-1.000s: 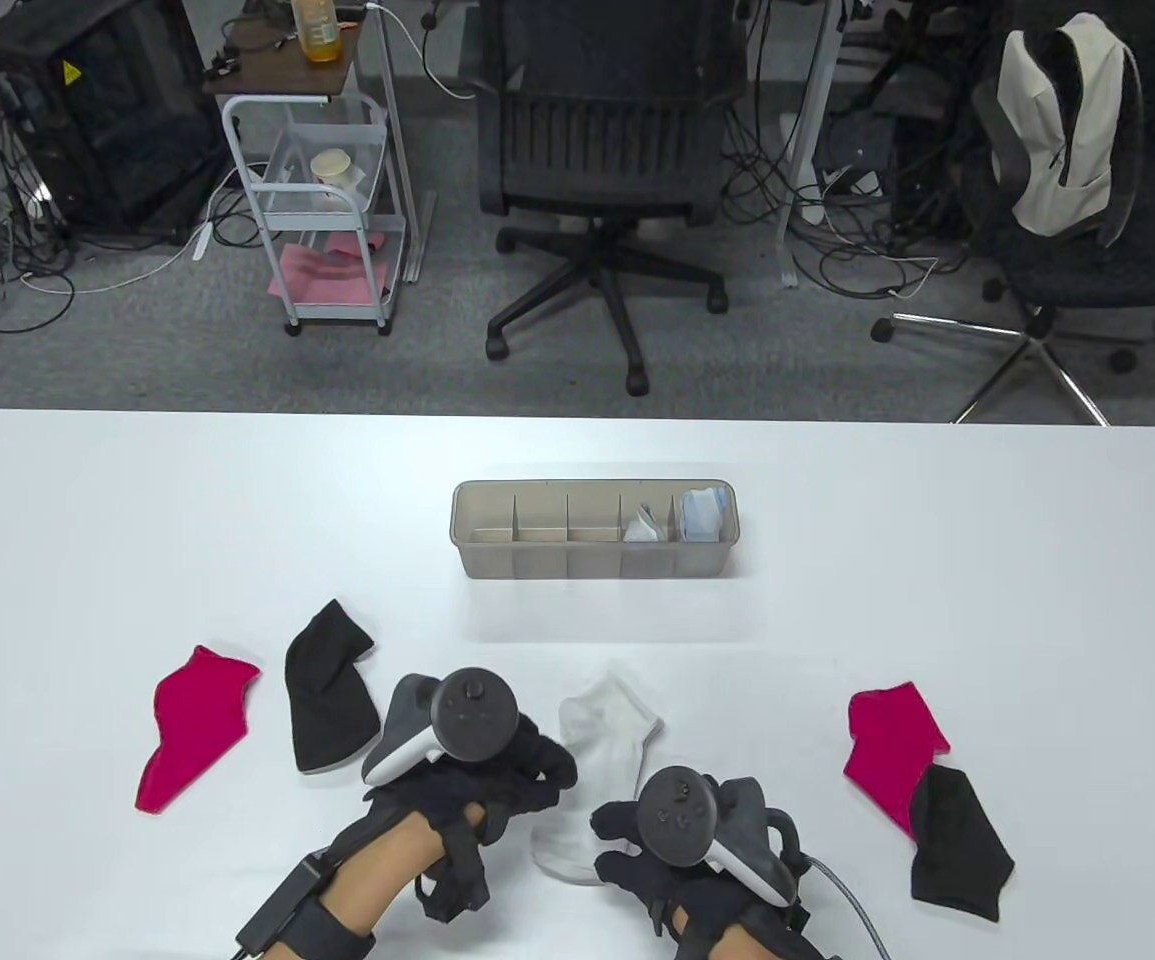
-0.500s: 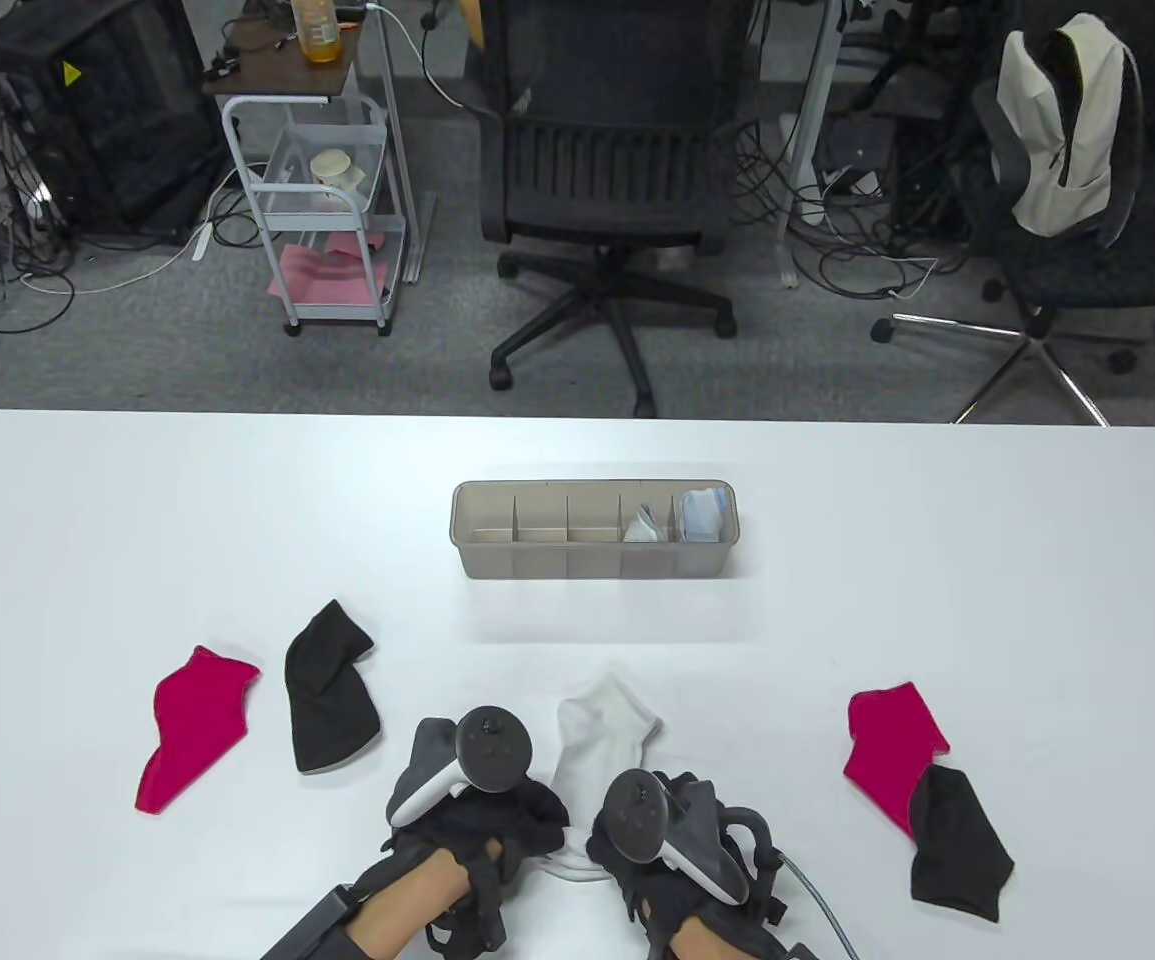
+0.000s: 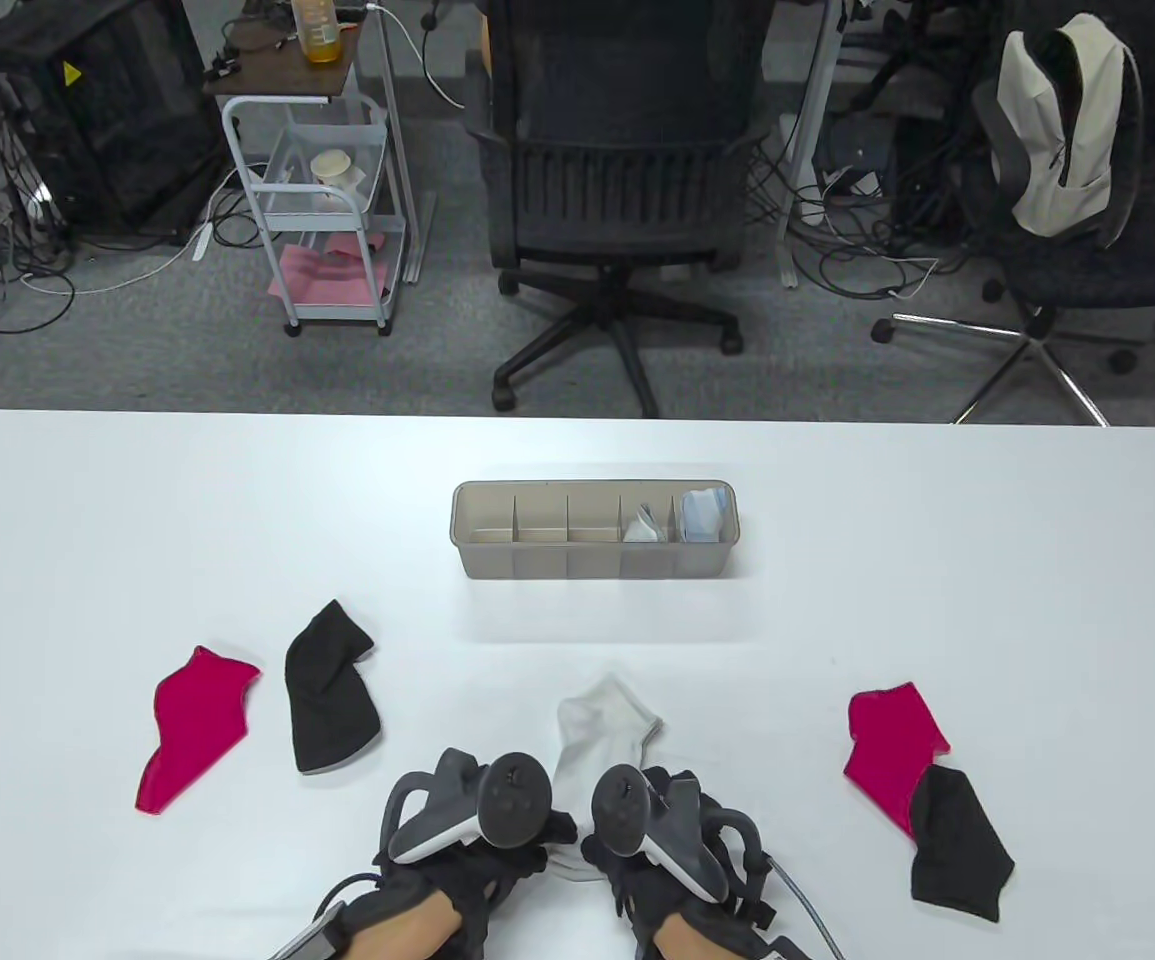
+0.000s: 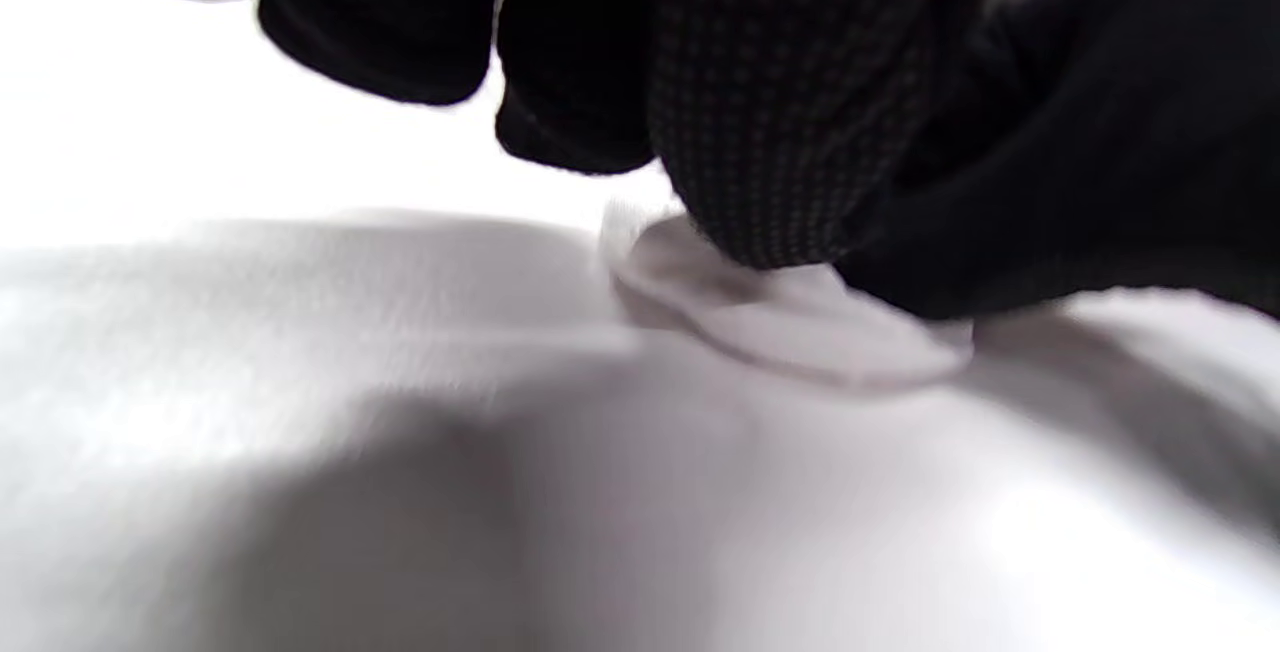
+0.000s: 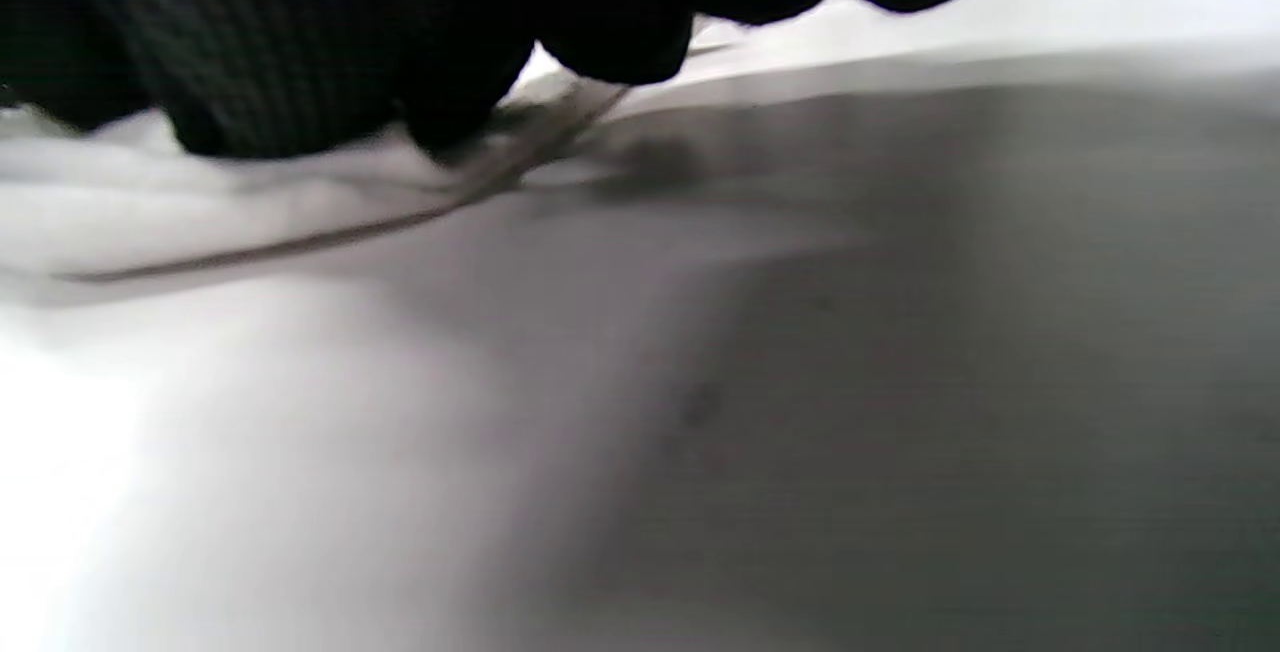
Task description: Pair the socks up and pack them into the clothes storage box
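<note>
White sock (image 3: 597, 735) near end hidden under trackers (wrist views blurred).

- Table (image 3: 937, 560): smooth white top, faint sheen, soft reflection in front of the storage box.
- Storage box (image 3: 594, 568): translucent beige-grey plastic, thin dividers, smooth walls.
- White sock (image 3: 599, 730), just nearer than the box: soft knit cloth, matt; its edge shows as a thin limp fold in the left wrist view.
- Red socks (image 3: 195, 725) (image 3: 887, 745), left and right of the white sock: matt cloth, flat.
- Black socks (image 3: 327, 690) (image 3: 957, 845): matt knit, slightly fuzzy.
- Left hand (image 3: 472, 875), right hand (image 3: 637, 880): black woven glove fabric, dotted grip texture on the fingers (image 4: 790, 122).
- Trackers (image 3: 462, 815): hard plastic, dark matt faces, lighter grey shells.
</note>
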A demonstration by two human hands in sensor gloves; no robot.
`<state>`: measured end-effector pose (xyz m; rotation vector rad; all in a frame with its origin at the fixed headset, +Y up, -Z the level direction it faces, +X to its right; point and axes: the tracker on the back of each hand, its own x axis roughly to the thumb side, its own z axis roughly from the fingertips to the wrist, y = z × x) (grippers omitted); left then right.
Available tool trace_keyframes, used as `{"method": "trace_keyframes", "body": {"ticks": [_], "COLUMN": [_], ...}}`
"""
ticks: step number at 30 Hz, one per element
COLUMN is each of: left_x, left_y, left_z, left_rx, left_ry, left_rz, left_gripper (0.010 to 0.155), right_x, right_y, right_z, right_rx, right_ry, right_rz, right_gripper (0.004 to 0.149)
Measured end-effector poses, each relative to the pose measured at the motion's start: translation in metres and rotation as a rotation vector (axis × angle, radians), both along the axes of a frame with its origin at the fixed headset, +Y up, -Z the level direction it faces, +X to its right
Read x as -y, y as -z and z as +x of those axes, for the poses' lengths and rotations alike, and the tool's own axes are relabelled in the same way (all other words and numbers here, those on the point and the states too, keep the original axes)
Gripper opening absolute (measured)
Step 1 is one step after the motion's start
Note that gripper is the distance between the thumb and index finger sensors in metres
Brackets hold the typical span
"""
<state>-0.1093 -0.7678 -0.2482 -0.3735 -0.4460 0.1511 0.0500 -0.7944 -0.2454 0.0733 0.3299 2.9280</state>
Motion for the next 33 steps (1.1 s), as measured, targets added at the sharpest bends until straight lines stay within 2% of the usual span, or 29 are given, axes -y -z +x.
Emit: {"method": "trace_keyframes", "body": {"ticks": [4, 6, 9, 10, 12, 16, 20, 24, 25, 27, 30, 33], "left_x": [0.008, 0.008, 0.013, 0.015, 0.017, 0.021, 0.021, 0.023, 0.024, 0.027, 0.030, 0.030], "left_y": [-0.004, -0.007, -0.007, -0.006, -0.003, 0.003, 0.010, 0.024, 0.026, 0.032, 0.037, 0.038], "left_z": [0.007, 0.009, 0.010, 0.011, 0.011, 0.011, 0.007, 0.000, -0.002, -0.005, -0.006, 0.002], "left_rx": [0.001, 0.008, 0.014, 0.017, 0.008, -0.039, -0.092, -0.185, -0.206, -0.274, -0.324, -0.326], "left_ry": [0.024, 0.023, 0.037, 0.021, 0.015, -0.036, -0.095, -0.209, -0.229, -0.270, -0.261, -0.167], "left_rz": [0.005, 0.023, 0.016, 0.016, 0.003, -0.015, -0.019, -0.078, -0.100, -0.150, -0.165, -0.155], "left_gripper": [0.047, 0.050, 0.057, 0.058, 0.060, 0.058, 0.051, 0.049, 0.040, 0.037, 0.037, 0.036], "right_x": [0.000, -0.008, -0.019, -0.019, -0.016, -0.008, -0.006, -0.009, -0.009, -0.007, -0.003, -0.003], "right_y": [0.000, -0.001, -0.006, -0.008, -0.013, -0.015, -0.013, -0.007, -0.005, 0.001, 0.009, 0.012], "right_z": [0.001, 0.006, 0.012, 0.013, 0.011, 0.001, -0.005, 0.001, 0.002, 0.009, 0.017, 0.016], "right_rx": [-0.006, -0.030, -0.114, -0.166, -0.214, -0.272, -0.261, -0.189, -0.168, -0.082, 0.036, 0.062], "right_ry": [0.005, 0.038, 0.131, 0.139, 0.075, -0.073, -0.080, -0.059, -0.039, 0.063, 0.165, 0.117], "right_rz": [0.002, 0.011, 0.055, 0.038, 0.004, 0.039, 0.042, 0.097, 0.084, 0.014, -0.052, -0.050], "right_gripper": [0.035, 0.039, 0.040, 0.043, 0.051, 0.058, 0.058, 0.045, 0.043, 0.040, 0.035, 0.032]}}
